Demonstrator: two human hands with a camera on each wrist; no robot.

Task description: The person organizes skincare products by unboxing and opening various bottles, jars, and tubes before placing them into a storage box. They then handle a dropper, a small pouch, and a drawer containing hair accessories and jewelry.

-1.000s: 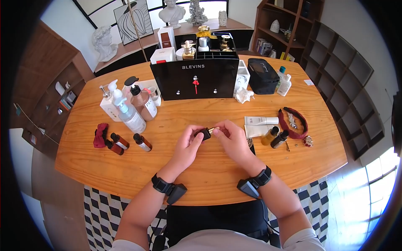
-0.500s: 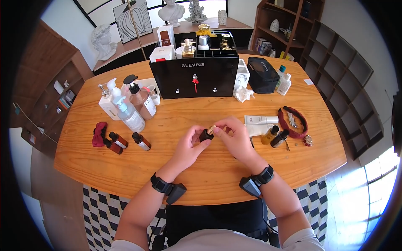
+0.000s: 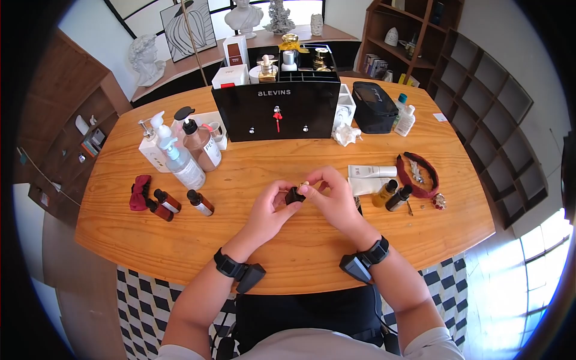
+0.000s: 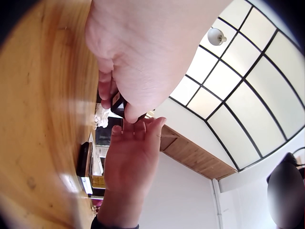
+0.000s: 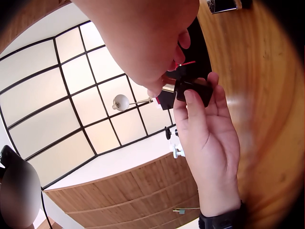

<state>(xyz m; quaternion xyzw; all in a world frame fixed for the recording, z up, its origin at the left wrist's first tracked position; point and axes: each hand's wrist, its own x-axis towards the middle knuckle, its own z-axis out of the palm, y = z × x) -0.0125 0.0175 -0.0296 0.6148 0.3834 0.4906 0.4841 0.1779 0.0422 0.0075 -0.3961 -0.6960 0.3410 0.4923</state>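
Above the middle of the table, my left hand (image 3: 271, 204) holds a small dark, square-sided bottle (image 3: 293, 196) between thumb and fingers. The right wrist view shows the bottle's glossy black body and its gold top (image 5: 168, 88) facing my right hand. My right hand (image 3: 332, 197) pinches that gold top with thumb and fingertips, which hide much of it. In the left wrist view the bottle is mostly behind my left hand. A patterned dark item lies partly hidden beside my right hand.
Amber bottles (image 3: 201, 204) and a red bow (image 3: 140, 193) lie left, with pump bottles (image 3: 183, 163) behind. A black organizer box (image 3: 276, 117) stands at the back. White tubes (image 3: 371, 172), two small bottles (image 3: 398, 198) and a red headband (image 3: 433, 180) sit right.
The small bottle has turned from tilted sideways to more upright, its gold top now pointing up. My right fingers stay at the top and cover more of it now.
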